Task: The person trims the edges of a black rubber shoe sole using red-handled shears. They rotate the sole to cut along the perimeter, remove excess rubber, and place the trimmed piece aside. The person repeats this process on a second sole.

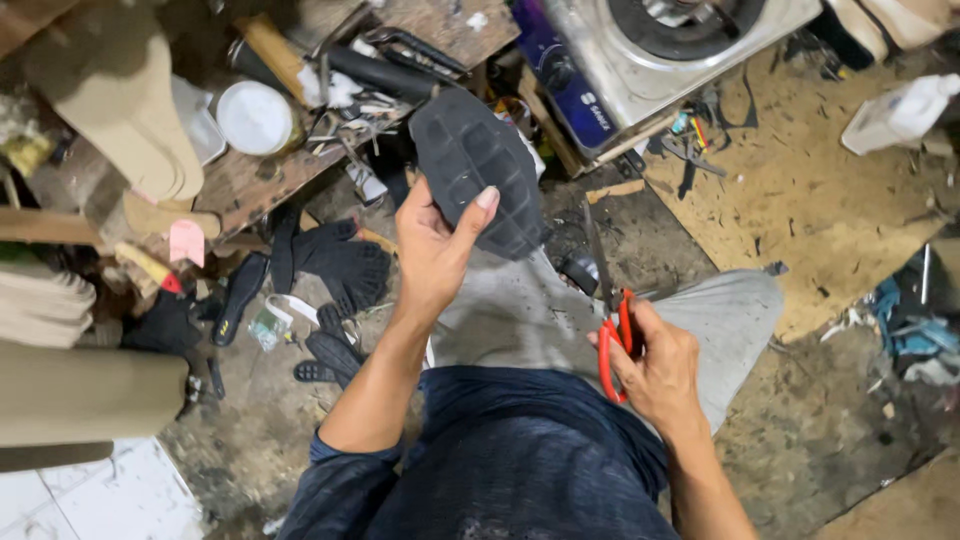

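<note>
Dark grey rubber sole [478,170], moulded with a blocky tread pattern. Scissors [612,340] with bright red-orange handles and dull steel blades. Pale grey trousers [720,320] under a navy top [520,450] of fine ribbed weave. White round lid [254,117] on worn brown bench [250,180]. Black cut soles [335,262] on dirty grey floor [800,430]. Tan board [800,190], speckled with dark scraps.

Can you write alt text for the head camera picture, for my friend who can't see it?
A seated person's left hand holds up a black rubber shoe sole, while the right hand grips red-handled scissors, above a cluttered workshop floor.
</note>
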A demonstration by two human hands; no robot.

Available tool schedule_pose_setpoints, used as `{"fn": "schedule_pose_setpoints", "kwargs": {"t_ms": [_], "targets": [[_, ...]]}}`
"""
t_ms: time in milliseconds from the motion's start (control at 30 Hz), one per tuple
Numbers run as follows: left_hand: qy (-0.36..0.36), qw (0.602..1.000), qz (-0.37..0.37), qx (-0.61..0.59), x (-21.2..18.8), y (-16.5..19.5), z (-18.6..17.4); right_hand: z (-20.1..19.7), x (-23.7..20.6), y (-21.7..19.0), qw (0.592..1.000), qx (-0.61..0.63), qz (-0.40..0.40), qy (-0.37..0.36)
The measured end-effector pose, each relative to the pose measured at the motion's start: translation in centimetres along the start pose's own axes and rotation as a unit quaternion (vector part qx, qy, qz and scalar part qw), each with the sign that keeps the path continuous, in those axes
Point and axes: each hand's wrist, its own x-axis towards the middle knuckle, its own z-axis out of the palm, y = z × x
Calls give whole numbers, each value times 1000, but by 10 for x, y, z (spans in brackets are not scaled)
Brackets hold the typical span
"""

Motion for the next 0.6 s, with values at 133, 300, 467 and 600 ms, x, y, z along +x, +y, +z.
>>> {"fn": "schedule_pose_setpoints", "kwargs": {"t_ms": [133, 300, 467, 600], "targets": [[-23, 1000, 11, -2, -4, 7, 21, -18, 3, -12, 995, -81, -43, 35], [-32, 999, -5, 4, -17, 10, 43, -30, 13, -24, 989, -110, -77, 61], [-63, 997, -20, 26, -27, 8, 49, -31, 23, -31, 988, -122, -74, 62], [-63, 997, -41, 1, -28, 11, 43, -32, 27, -33, 989, -102, -88, 59]]}}
